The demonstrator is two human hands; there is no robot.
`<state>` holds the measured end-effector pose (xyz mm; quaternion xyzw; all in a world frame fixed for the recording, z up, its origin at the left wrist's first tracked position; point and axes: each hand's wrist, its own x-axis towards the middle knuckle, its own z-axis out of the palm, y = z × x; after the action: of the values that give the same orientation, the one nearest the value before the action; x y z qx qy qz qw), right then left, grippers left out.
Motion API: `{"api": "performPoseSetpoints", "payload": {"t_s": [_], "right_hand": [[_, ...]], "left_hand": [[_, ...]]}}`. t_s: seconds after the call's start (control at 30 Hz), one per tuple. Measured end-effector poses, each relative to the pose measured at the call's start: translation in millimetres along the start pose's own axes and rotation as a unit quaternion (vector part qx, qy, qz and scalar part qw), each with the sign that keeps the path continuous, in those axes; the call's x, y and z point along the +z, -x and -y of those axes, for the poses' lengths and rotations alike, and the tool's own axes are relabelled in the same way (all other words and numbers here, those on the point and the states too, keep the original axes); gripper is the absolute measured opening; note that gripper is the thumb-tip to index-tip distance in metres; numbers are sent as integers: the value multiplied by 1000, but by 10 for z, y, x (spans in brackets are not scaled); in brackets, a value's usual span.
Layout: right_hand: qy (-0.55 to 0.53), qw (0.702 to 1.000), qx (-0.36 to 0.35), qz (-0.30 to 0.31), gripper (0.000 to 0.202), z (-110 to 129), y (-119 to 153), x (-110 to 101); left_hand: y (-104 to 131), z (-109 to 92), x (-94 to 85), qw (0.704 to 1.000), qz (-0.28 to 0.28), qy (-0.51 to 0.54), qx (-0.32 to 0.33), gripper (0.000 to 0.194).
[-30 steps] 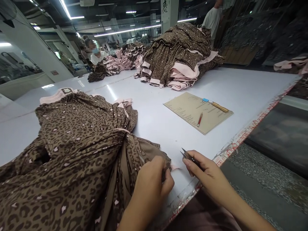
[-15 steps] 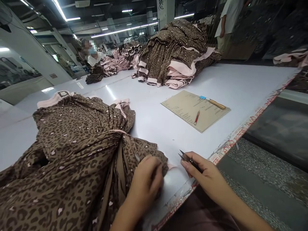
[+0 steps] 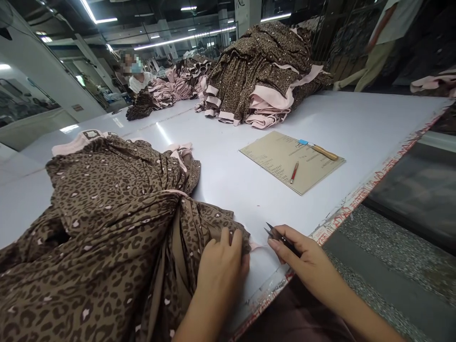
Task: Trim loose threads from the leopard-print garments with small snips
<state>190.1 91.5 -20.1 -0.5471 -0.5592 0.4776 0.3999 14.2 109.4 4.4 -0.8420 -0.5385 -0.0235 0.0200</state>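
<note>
My left hand (image 3: 221,266) is at the right end of a bunched leopard-print garment (image 3: 117,209), brown with pink trim. Its fingers bend over the cloth edge and grip it; the thumb is mostly hidden. My right hand (image 3: 297,249) is closed around dark thread snips (image 3: 280,236), whose two pointed blades stick out toward the upper left, slightly apart. The snips are just right of the cloth edge, above the white table (image 3: 221,175), not touching the garment.
Beyond my hands lies a brown card (image 3: 270,159) with a red pen (image 3: 294,172) and a wooden-handled tool (image 3: 325,152). Leopard-print garments form a large pile (image 3: 263,71) farther back. One masked person (image 3: 139,81) is at the far left; another person (image 3: 386,45) walks at the back right. Red-marked tape lines the table edge (image 3: 342,213).
My left hand has come down from a raised, curled pose onto the garment's edge. The right hand with the snips has stayed put. The person at the back has moved right.
</note>
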Motion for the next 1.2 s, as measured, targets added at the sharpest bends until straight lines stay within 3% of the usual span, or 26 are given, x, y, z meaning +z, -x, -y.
{"api": "performPoseSetpoints", "payload": {"t_s": [0.1,0.27,0.37,0.47,0.6,0.9,1.2], "right_hand": [[11,1000,0,7,28,25,-5,3],[-3,1000,7,9,29,23,4,28],[-11,1000,1,28,30,33,24,74],[5,997,-12,72,28,86,38,139],[76,991,-41,98,24,196,26,237],[126,983,-61,115,24,228,-54,342],[85,986,-45,135,29,228,-45,344]], "left_hand": [[-70,-78,120,999,-21,-29,7,15],[17,32,90,998,-52,-14,-19,21],[147,135,44,990,-84,104,-50,17],[276,213,2,945,-120,283,-106,16],[360,229,-5,912,-131,360,-148,14],[359,280,51,928,-140,334,-82,19],[371,265,45,935,-156,313,-62,19]]}}
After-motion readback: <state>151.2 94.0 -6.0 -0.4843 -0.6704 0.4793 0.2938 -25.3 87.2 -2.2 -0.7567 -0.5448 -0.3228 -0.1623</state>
